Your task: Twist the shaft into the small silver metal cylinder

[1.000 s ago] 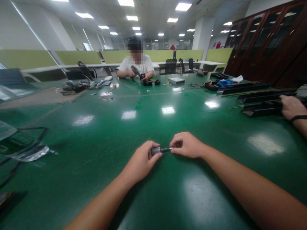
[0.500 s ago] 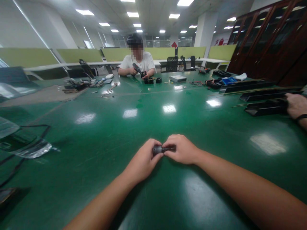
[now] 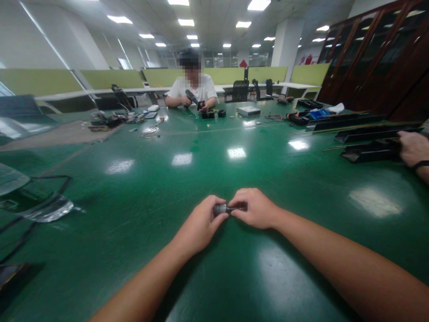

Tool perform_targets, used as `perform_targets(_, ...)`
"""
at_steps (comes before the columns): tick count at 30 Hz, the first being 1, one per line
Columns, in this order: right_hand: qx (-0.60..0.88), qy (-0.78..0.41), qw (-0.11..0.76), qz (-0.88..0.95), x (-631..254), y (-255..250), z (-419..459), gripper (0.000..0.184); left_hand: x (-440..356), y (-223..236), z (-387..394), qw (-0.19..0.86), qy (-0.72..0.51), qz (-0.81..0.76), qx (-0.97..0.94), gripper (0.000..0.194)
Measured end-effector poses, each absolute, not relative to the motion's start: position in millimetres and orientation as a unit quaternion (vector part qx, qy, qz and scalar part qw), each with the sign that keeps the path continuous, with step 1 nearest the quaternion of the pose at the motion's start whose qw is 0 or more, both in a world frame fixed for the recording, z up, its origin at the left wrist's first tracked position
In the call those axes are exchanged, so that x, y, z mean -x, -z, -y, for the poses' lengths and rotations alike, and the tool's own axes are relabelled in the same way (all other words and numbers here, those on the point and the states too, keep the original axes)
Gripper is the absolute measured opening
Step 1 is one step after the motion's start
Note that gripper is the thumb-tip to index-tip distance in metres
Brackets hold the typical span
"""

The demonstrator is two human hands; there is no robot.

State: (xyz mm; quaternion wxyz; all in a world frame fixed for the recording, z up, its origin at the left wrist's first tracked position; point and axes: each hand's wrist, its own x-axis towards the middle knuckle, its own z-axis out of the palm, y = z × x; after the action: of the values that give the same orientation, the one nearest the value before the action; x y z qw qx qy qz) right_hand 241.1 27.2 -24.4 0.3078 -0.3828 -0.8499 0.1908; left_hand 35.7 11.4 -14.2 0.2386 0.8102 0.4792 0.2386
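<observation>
Just above the green table, my left hand pinches a short dark metal cylinder between thumb and fingers. A thinner, dark, ridged shaft runs from the cylinder's right end, lying level and in line with it. My right hand is closed around this shaft, thumb and fingertips gripping where it meets the cylinder. The fingers partly cover both pieces, so I cannot tell whether they are screwed together or a single part.
Across the green table, a person holds a power drill over black boxes. Another person's hand rests on a black metal channel at right. A clear plastic bottle lies at left near a black cable.
Both hands keep their hold on the cylinder and shaft. My right hand has shifted very slightly to the right, showing a little more of the shaft at the join.
</observation>
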Motion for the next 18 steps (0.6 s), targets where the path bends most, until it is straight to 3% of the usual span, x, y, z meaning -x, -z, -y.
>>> perform_targets(18, 0.391, -0.205, 0.292, 0.849, -247.6, 22.6, -26.5, 0.012, -35.9, 13.0, -11.0, 0.237, -0.230, -0.487, -0.809, 0.022)
